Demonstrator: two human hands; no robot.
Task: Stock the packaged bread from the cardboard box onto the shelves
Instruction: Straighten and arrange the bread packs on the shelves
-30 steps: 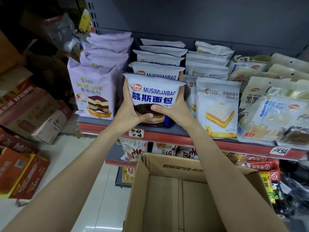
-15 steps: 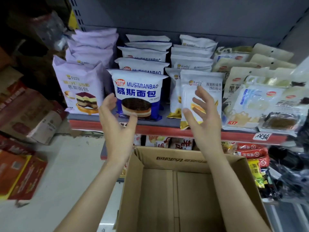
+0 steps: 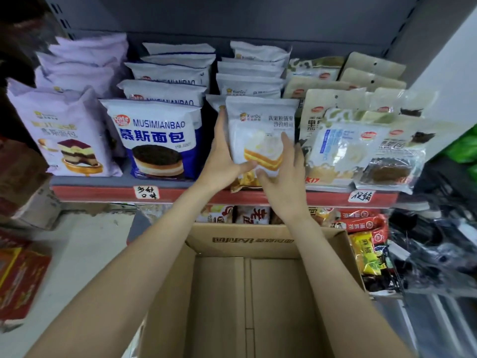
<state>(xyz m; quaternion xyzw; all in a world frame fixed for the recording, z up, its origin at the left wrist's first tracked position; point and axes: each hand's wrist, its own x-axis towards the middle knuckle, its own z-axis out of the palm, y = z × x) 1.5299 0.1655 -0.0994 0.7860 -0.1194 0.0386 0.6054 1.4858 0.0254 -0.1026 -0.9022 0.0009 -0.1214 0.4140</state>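
Nearest the camera sits the open cardboard box, its flaps up and the visible part of its bottom bare, so by the look of it little or no bread is left to unload and the work has turned to tidying the shelf face. Both forearms reach over the box to the red-edged shelf. The left hand lies along the left edge of the white sandwich bread pack, fingers running up its side and the thumb curling under the lower front; the right hand cups the lower right corner, fingers spread fairly straight up the front film. The pack stands at the shelf front, between the blue-and-white mousse bread pack on its left and the clear-windowed packs on its right, and it seems to lean slightly out of line with its row. To finish well, I judge the hands should squeeze only lightly, since the soft cake inside would crush, then slide the base back until it sits squarely on the shelf, label forward and upright against the identical packs stacked behind. Releasing the thumb last would keep it from tipping forward over the edge. Further left stands the purple mousse cake pack, and the grey back panel closes the bay.
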